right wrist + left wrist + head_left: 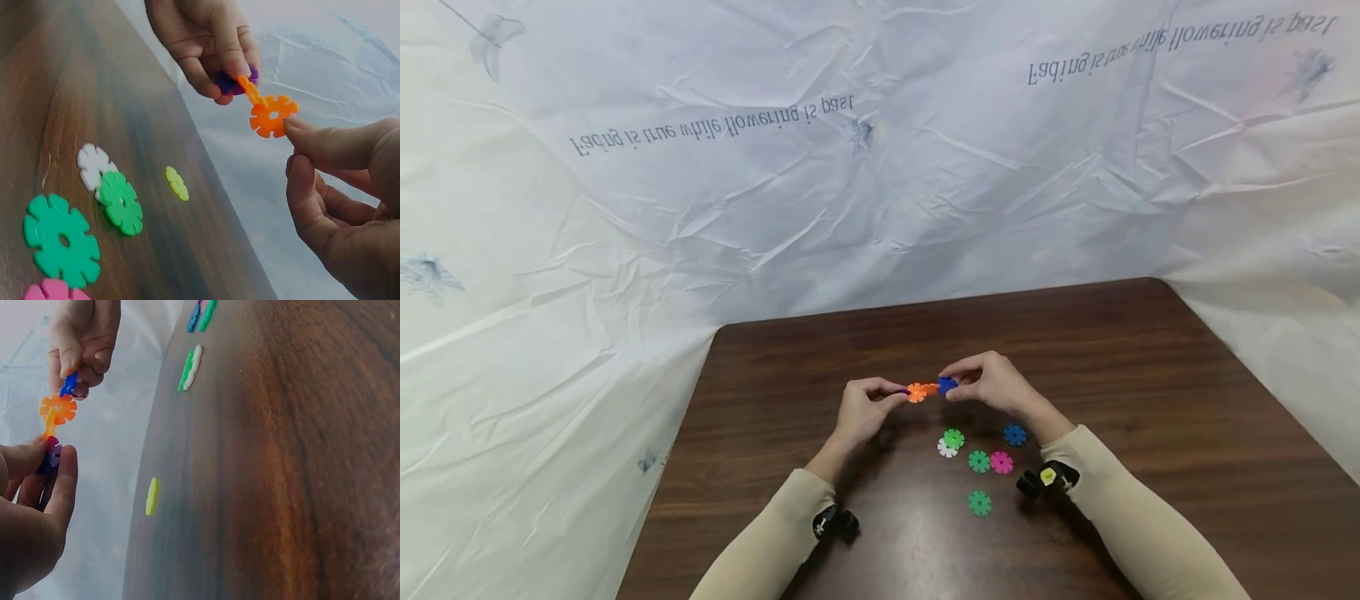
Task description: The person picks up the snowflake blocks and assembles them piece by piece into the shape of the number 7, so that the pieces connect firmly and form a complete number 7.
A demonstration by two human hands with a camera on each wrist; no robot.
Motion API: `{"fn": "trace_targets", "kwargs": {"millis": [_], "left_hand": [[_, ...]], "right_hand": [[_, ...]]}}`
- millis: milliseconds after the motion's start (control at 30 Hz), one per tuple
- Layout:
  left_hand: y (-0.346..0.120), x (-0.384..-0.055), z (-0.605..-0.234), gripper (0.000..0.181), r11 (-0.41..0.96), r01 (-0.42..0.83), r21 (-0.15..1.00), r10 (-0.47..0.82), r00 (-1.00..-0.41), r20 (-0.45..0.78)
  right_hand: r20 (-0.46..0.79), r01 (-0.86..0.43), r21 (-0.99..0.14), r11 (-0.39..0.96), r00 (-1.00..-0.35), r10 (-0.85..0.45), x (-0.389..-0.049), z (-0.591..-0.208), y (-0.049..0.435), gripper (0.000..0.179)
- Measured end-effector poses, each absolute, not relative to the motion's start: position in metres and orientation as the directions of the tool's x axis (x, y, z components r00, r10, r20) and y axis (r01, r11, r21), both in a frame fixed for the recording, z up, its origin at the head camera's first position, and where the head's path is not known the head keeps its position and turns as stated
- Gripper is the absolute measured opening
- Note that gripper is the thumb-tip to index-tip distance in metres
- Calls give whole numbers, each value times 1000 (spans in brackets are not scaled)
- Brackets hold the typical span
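Held over the table is a short chain of notched plastic discs. My left hand (861,410) pinches its purple disc (237,80) between thumb and fingers. Two orange discs (274,116) link on from there, one edge-on and one face-on in the right wrist view. At the other end, thumb and fingertips of my right hand (994,385) pinch a blue disc (69,384), set against the face-on orange disc. In the right wrist view those fingers mostly hide the blue disc.
On the brown table (760,467) lie a light green disc (954,438) overlapping a white disc (947,450), two darker green discs (979,503), a pink disc (1002,462) and a blue disc (1015,434). A yellow disc (152,496) also lies there. White sheeting (880,217) hangs behind.
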State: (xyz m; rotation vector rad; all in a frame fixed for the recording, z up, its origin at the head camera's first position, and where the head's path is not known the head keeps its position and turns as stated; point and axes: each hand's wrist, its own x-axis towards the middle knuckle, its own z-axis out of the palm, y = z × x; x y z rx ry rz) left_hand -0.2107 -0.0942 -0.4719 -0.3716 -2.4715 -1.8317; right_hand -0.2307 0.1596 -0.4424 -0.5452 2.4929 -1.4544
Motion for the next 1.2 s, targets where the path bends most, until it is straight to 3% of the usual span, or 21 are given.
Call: {"fn": "trace_targets", "kwargs": {"millis": [233,567,1200], "left_hand": [[-94,-209,-473,7,225,223,949,161,-969,189],[-90,-207,-475,9,136,220,966,137,-970,202],[-89,-205,-479,6,220,244,945,135,-967,218]], "right_hand": [[-44,-65,-967,245,-908,-417,-231,-444,158,27],[-91,69,-995,71,-923,-374,-231,-447,155,36],[-66,30,-994,105,-928,-366,-232,-449,150,31]]}}
